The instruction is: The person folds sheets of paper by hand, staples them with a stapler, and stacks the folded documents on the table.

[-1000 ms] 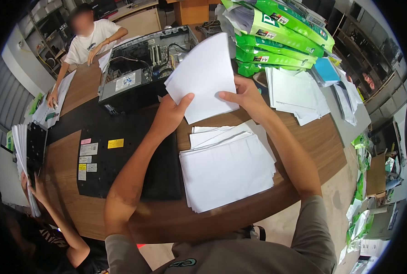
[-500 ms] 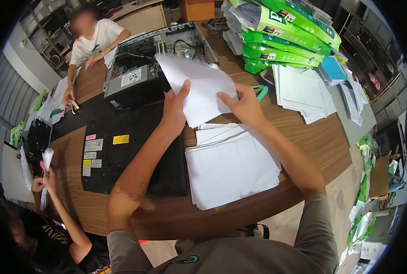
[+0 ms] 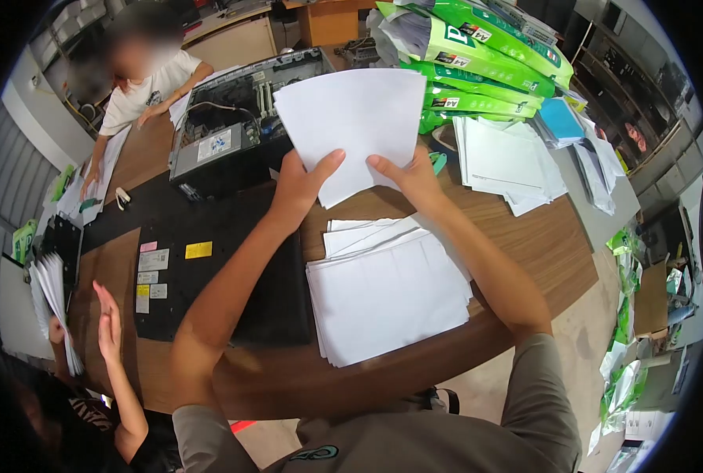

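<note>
A small stack of white paper [image 3: 355,118] is held up over the table, gripped at its lower edges from both sides. My left hand [image 3: 302,185] is closed on its left side, thumb on the front face. On the right side my right hand [image 3: 412,175] grips it the same way. The fingers behind the sheets are hidden. Below my hands lies a larger, uneven pile of white paper [image 3: 391,296] on the wooden table [image 3: 517,260]. An open computer case [image 3: 233,126] stands behind my left hand.
A black panel with labels [image 3: 217,268] lies at the left. Green paper packages [image 3: 485,63] are stacked at the back right, near loose sheets [image 3: 503,162]. One person [image 3: 142,87] sits across the table; another person's hand [image 3: 108,323] is raised at the lower left beside held papers.
The held sheets went from bent and tilted to more upright and spread, facing me. The person across let go of a small object on the table. The lower-left person's hands have moved apart.
</note>
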`<action>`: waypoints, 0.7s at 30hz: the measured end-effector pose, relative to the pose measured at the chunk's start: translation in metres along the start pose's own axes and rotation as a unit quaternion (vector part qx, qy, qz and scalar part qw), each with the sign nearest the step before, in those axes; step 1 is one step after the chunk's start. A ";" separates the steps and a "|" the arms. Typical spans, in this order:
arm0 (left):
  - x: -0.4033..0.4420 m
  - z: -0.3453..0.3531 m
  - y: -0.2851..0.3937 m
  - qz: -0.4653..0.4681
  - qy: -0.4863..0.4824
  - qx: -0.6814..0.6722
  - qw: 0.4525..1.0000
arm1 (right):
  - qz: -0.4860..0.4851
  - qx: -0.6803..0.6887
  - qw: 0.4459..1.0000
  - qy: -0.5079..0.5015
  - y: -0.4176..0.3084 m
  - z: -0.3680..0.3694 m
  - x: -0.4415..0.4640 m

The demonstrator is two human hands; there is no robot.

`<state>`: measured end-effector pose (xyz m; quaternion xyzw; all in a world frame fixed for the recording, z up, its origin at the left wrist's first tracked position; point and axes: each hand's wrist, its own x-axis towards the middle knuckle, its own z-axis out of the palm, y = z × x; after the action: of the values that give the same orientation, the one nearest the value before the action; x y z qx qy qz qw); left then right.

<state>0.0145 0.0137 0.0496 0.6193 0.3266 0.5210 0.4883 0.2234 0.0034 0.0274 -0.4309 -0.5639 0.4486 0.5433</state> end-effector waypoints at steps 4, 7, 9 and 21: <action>0.011 -0.001 -0.013 -0.053 0.022 0.024 0.998 | 0.023 -0.010 0.999 -0.032 0.013 -0.010 -0.002; 0.011 -0.003 -0.022 -0.061 0.011 -0.012 0.998 | 0.028 0.013 0.999 -0.039 0.009 -0.009 -0.002; 0.007 0.000 -0.026 -0.029 0.016 -0.003 0.999 | 0.031 0.028 0.999 -0.033 0.011 -0.005 -0.002; 0.003 0.011 -0.039 0.047 -0.013 0.035 0.998 | -0.005 0.014 0.998 0.059 0.018 0.000 0.001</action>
<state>0.0298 0.0253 0.0136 0.6572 0.3095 0.5234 0.4454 0.2238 0.0081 0.0096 -0.4460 -0.5266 0.4272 0.5842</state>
